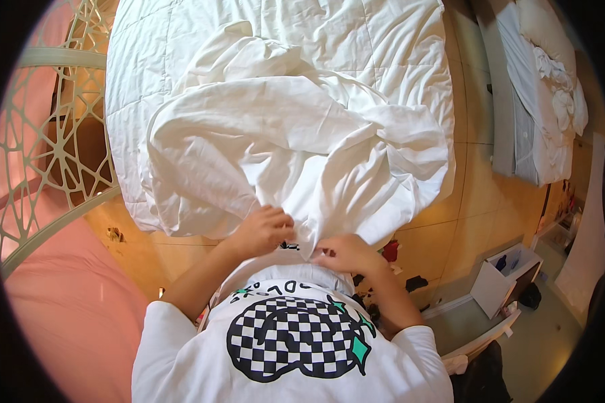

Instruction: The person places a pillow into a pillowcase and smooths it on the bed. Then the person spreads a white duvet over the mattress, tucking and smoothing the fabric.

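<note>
A large piece of thin white bed linen [249,127] lies bunched and creased over the near half of the bed; whether it is a sheet or a cover I cannot tell. Its near edge hangs down in front of my body. My left hand [265,230] is closed on this edge with curled fingers. Just to the right and a little nearer, my right hand [349,254] pinches a gathered corner fold of the same cloth. Only a short gap separates the two hands. Under the linen spreads a white quilted duvet [410,40] with stitched squares.
At the left stand a pale openwork metal screen [60,134] and a pink-covered surface [74,302]. A second bed [524,121] with rumpled white bedding is at the far right. Tiled floor [444,221] runs between. A small white cabinet [506,279] and scattered dark items lie at the right.
</note>
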The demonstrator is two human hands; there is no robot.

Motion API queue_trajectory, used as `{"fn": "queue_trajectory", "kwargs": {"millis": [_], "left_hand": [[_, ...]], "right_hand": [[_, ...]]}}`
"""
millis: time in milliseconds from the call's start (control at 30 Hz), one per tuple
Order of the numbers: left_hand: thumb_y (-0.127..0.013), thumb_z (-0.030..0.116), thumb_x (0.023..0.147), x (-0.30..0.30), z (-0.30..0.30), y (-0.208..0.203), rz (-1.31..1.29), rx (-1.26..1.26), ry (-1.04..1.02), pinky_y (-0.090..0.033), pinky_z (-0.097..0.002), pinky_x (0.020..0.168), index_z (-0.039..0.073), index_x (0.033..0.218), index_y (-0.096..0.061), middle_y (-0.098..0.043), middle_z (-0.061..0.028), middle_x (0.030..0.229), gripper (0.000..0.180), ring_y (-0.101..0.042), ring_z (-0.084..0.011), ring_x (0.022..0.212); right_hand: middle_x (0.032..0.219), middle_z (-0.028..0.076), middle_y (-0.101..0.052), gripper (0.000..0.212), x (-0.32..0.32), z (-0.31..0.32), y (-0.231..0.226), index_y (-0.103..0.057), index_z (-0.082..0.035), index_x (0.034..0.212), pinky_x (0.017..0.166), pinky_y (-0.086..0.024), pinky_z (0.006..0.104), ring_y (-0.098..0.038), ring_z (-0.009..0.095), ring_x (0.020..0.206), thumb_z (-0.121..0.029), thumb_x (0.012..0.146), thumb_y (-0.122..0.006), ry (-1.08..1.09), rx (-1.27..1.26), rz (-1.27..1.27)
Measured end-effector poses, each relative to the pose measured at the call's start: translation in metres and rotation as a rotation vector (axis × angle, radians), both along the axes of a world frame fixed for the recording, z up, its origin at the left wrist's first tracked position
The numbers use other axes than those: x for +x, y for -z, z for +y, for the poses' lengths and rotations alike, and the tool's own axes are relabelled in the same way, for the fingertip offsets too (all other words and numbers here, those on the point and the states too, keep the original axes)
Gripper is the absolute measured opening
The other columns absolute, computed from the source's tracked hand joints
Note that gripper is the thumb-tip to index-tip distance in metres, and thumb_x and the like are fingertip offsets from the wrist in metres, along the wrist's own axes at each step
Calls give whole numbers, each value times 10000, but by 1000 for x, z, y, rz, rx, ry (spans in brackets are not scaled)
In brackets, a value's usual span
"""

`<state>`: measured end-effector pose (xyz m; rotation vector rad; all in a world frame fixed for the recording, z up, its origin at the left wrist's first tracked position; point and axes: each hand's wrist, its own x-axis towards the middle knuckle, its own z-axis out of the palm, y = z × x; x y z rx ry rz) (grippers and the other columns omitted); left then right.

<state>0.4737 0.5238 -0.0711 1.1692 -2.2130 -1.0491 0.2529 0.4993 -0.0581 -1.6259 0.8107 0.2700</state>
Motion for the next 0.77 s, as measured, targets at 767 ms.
{"fn": "queue_trajectory", "kwargs": {"millis": [767], "left_hand": [[-647,130,577,-27,-28,69,-445,105,-343,-248,-432,854,167,1058,-482,-306,-116,1215,510,-291,-303,1105]], "right_hand": [[703,113,-534,174,-35,-35,-48,-543,-4,730,687,-414,372,-499,282,690,65,595,-458,732,-792,-485]]}}
